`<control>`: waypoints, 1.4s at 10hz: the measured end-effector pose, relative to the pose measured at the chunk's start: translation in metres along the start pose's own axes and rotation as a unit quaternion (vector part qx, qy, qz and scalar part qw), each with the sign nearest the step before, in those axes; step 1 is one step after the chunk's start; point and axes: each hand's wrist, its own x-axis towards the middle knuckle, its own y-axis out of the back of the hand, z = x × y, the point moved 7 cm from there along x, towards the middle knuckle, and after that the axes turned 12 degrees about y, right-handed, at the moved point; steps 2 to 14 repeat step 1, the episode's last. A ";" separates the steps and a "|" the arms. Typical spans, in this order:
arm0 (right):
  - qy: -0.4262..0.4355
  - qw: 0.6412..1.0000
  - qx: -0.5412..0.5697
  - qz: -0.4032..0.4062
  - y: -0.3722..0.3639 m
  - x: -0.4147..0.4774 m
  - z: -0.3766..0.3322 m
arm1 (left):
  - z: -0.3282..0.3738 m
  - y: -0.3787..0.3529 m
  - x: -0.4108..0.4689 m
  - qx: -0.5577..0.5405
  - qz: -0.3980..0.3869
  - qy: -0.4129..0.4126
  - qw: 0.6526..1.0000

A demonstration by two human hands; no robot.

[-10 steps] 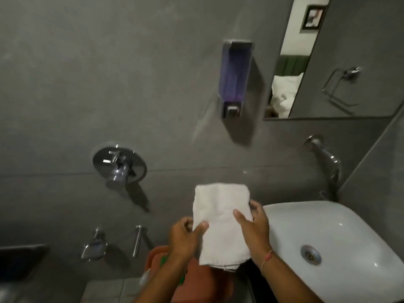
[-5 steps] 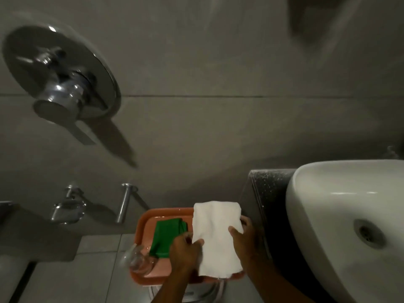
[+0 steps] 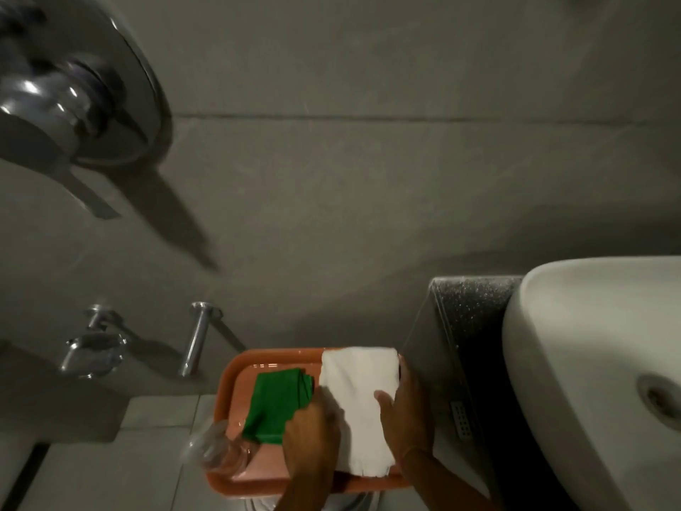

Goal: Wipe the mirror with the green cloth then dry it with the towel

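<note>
Head view: both my hands grasp the folded white towel (image 3: 359,407) over the orange tray (image 3: 236,366), left hand (image 3: 313,433) and right hand (image 3: 407,414) at its edges. Green cloth (image 3: 278,403) lies in the tray, just beside. Risk: left hand knocks the clear bottle (image 3: 221,451) on the tray's near rim; mirror not in view.

I could read no writing, label, brand or number anywhere in view. The white towel (image 3: 359,407) under my hands was plain, and the green cloth (image 3: 279,406) just left of it on the orange tray (image 3: 236,370) bore no tag that I could see. The clear bottle (image 3: 221,451) at the tray's near left corner was too blurred to show a label.
</note>
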 end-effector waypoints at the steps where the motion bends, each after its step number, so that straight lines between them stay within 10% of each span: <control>1: 0.123 0.990 -0.062 0.030 0.034 -0.011 -0.044 | 0.035 0.044 -0.017 -0.011 0.122 -0.163 0.979; 14: 0.123 0.990 -0.062 0.030 0.034 -0.011 -0.044 | 0.035 0.044 -0.017 -0.011 0.122 -0.163 0.979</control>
